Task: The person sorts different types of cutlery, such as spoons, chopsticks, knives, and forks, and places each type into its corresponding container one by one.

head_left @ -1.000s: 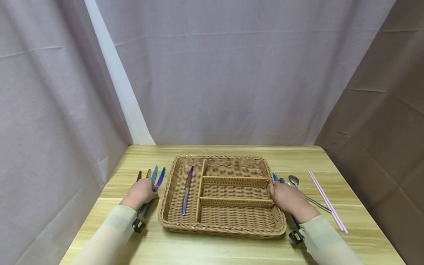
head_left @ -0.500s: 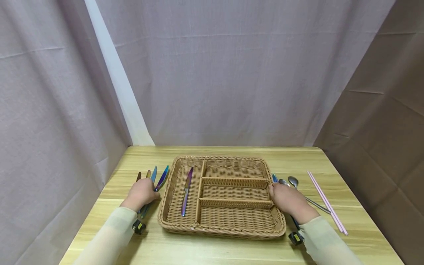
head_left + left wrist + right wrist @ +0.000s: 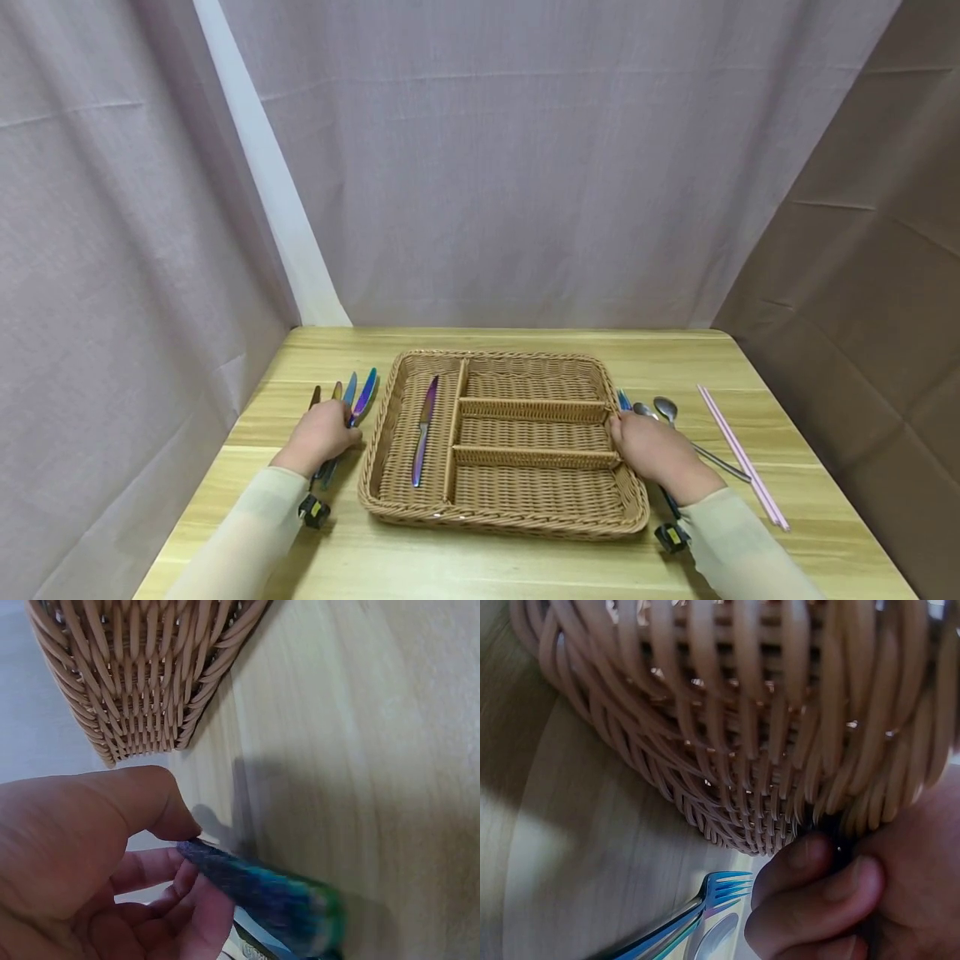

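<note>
The head view is looking forward and down over the counter; close-in wrist views are sharing the basket.

My left grip and right grip are bare. On the arm toward the left edge of the table I wear a long left sleeve, pale cream with a faint green tinge by the wrist; my right sleeve, toward the right edge, matches it. Both cuffs end at the wrist. At the inner side of each I carry a small boxy black device, the left box and the right box, both with a yellow patch.
</note>
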Motion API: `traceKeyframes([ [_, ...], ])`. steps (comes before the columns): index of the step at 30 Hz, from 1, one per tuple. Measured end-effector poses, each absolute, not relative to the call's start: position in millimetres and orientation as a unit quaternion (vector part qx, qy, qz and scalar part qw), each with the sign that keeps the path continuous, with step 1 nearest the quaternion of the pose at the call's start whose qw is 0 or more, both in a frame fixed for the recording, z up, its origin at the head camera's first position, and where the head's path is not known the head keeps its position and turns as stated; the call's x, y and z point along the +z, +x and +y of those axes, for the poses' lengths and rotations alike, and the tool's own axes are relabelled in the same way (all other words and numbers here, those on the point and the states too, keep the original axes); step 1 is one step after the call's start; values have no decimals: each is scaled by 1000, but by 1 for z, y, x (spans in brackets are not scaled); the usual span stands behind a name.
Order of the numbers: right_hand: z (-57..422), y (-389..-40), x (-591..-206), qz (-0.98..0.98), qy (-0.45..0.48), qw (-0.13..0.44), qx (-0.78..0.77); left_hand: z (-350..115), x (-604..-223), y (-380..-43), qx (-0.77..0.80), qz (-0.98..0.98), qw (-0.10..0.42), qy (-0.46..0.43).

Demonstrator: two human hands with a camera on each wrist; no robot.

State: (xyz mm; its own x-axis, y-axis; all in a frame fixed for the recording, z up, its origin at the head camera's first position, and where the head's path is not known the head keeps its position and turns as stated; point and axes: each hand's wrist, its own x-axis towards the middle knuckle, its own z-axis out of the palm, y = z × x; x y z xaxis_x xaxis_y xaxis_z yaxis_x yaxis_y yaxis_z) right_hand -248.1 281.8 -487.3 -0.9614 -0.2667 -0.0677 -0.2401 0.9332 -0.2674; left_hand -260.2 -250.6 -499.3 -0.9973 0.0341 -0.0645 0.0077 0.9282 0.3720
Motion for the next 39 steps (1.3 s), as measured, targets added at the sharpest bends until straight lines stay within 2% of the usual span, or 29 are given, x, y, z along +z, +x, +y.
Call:
traceKeyframes([
  [6,282,-248,-488,981,-127,56,-132,-250,-495,-261,197,980,36,19],
  [18,282,-249,-487,981,-130,56,-133,-246,-484,-265,201,979,4,43],
  [25,283,-250,-486,981,-129,54,-136,-240,-467,-267,201,978,20,55],
  [39,282,-248,-487,981,-127,59,-135,-223,-446,-270,212,974,16,80],
])
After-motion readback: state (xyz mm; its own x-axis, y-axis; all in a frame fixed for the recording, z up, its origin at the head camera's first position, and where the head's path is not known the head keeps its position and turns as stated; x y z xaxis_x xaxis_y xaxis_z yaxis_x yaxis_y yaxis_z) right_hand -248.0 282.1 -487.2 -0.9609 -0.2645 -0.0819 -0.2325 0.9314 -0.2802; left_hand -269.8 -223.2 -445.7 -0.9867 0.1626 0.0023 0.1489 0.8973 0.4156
